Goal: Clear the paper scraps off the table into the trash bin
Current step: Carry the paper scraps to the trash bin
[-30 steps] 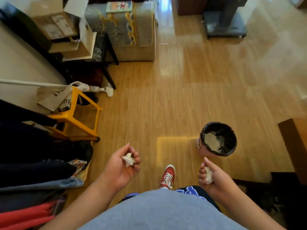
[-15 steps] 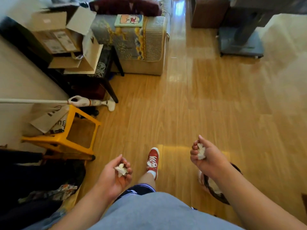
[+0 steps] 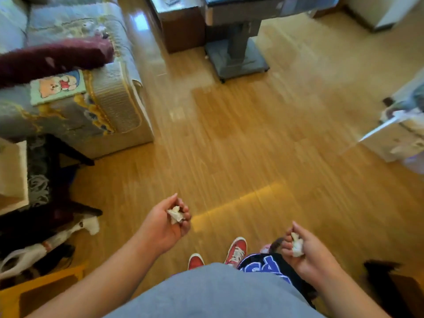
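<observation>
Carry step, not the drop yet. Left hand [image 3: 164, 222] is cupped palm-up with fingers curled around a crumpled paper scrap [image 3: 175, 214]; right hand [image 3: 306, 251] is closed the same way on a second scrap [image 3: 297, 245]. Both wads sit in the fingers, neither is loose. Person is standing on the wood floor [image 3: 241, 145], red shoes [image 3: 236, 250] visible between the arms. The trash bin [image 3: 271, 245] is the weak point: I think the dark rim with a bit of pink just beside the right hand's fingertips is its edge, but most of it is hidden behind the hand and shorts and the frame is motion-blurred, so I can't confirm. If that's the bin, the right hand is nearly over it and the left hand is well off to the side. Next move: bring each hand above the opening, then uncurl the fingers so the wads fall inside. Light paper may stick to the palm or bounce off the rim.
</observation>
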`<state>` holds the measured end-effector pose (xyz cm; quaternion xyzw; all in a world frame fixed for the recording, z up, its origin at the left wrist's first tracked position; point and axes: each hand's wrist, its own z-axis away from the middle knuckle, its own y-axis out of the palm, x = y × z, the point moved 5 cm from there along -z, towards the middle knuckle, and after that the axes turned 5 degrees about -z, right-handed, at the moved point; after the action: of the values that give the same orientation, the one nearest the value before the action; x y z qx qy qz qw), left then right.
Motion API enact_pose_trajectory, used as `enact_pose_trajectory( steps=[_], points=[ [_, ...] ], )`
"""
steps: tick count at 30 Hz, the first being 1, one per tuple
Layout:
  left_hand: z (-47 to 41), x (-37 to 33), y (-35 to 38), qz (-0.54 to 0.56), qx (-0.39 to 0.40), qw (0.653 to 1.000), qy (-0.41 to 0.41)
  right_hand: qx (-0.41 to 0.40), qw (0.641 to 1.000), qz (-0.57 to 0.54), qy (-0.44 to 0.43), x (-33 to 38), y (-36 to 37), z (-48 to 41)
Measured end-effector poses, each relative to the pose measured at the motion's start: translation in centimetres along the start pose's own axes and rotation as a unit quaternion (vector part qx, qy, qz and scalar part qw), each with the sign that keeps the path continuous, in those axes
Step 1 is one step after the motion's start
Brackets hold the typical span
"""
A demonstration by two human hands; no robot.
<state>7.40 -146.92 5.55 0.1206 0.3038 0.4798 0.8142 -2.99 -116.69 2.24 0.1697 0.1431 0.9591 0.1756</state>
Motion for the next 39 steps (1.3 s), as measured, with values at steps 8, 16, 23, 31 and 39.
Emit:
enact_pose_trajectory(
  steps=[8, 16, 23, 31, 39],
  points=[
    [-13.1, -5.5, 15.9, -0.065, 0.057, 0.995, -0.042, -0.077, 0.993, -0.087, 0.005, 8.3, -2.7, -4.3],
    [-20.3, -7.8, 23.8, -0.076, 0.025, 0.994, -0.074, -0.059, 0.994, -0.088, 0.000, 19.9, 1.5, -10.1],
    [-26.0, -12.7, 27.4, -0.091, -0.009, 0.992, -0.085, -0.005, 0.996, -0.076, -0.043, 31.9, 11.1, -14.3],
    [-38.4, -19.9, 37.4, -0.173, 0.025, 0.977, -0.121, -0.041, 0.985, -0.149, -0.080, 42.1, 15.6, -19.8],
    [-46.6, -19.5, 55.5, -0.342, 0.131, 0.908, -0.204, -0.145, 0.929, -0.311, -0.140, 46.8, 9.7, -17.8]
  ],
)
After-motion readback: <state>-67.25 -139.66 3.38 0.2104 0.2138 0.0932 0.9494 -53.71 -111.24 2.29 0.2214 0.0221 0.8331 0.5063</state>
